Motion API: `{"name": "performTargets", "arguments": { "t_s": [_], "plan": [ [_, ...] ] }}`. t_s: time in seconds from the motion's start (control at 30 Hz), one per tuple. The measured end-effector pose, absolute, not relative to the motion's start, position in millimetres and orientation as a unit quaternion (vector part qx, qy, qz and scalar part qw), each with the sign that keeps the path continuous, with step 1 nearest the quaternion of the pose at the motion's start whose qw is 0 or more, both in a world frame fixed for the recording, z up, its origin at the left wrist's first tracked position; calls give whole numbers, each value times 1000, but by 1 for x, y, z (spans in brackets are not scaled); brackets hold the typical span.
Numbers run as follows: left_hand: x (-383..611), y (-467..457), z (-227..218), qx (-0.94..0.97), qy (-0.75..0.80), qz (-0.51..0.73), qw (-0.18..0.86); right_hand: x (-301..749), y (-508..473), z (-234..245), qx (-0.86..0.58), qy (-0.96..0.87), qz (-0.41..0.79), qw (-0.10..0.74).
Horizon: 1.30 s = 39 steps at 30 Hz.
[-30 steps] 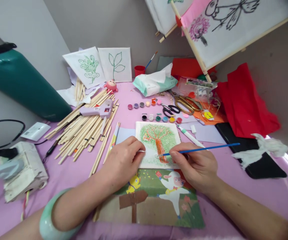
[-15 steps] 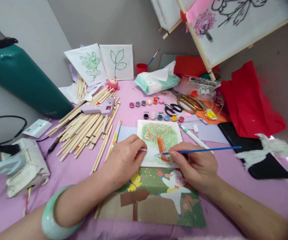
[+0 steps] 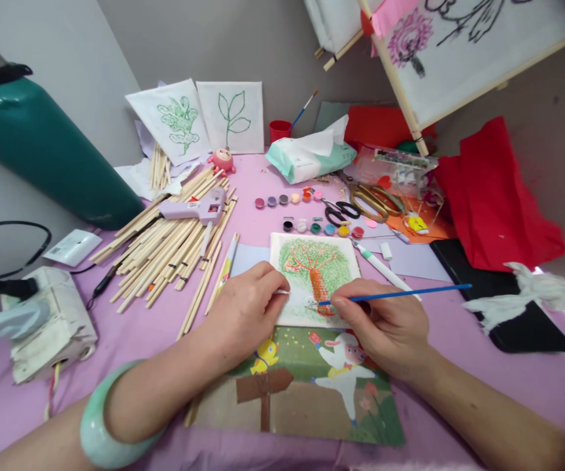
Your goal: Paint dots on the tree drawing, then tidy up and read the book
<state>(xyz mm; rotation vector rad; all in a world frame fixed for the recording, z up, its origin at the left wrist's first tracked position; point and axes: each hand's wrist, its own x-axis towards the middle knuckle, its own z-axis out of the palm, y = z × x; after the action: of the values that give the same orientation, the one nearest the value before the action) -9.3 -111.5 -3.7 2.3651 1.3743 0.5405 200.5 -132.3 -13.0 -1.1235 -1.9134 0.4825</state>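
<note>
A white canvas panel (image 3: 287, 311) carries a tree with a brown-orange trunk and dotted green leaves. My right hand (image 3: 385, 317) is closed around a thin blue paintbrush (image 3: 414, 292), whose tip meets the canvas beside the trunk. My left hand (image 3: 253, 297) rests at the panel's left edge, thumb and fingers pinched; a small white bit pokes out at the fingertips, too little of it showing to name. Under the panel lies a picture sheet (image 3: 312, 399) with a sheep, a yellow bird and a signpost. Small paint pots (image 3: 329, 229) stand in two rows behind the canvas.
Left are wooden sticks (image 3: 152, 261), a glue gun (image 3: 199, 208), a power strip (image 3: 50, 320) and a green bottle (image 3: 57, 150). Behind stand wet wipes (image 3: 307, 160), scissors (image 3: 375, 199) and two leaf drawings (image 3: 231, 118). A black tablet-like slab (image 3: 518, 330) and red cloth (image 3: 498, 203) lie right.
The brush tip has shifted slightly right, closer to the trunk. My left hand keeps its place at the panel's edge, and the whole view has tilted a little.
</note>
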Motion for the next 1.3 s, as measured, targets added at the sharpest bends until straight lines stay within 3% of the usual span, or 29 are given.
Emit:
{"name": "performTargets", "arguments": {
  "t_s": [0.3,0.93,1.3],
  "plan": [
    [-9,-111,-2,836,482,194,173,199,-131,-12,-465,-730,170,472],
    [-9,-112,-3,839,479,195,170,197,-131,-12,-435,-758,216,434],
    [-10,-112,-3,835,483,196,174,201,-131,-12,-455,-753,165,445]
  ]
}}
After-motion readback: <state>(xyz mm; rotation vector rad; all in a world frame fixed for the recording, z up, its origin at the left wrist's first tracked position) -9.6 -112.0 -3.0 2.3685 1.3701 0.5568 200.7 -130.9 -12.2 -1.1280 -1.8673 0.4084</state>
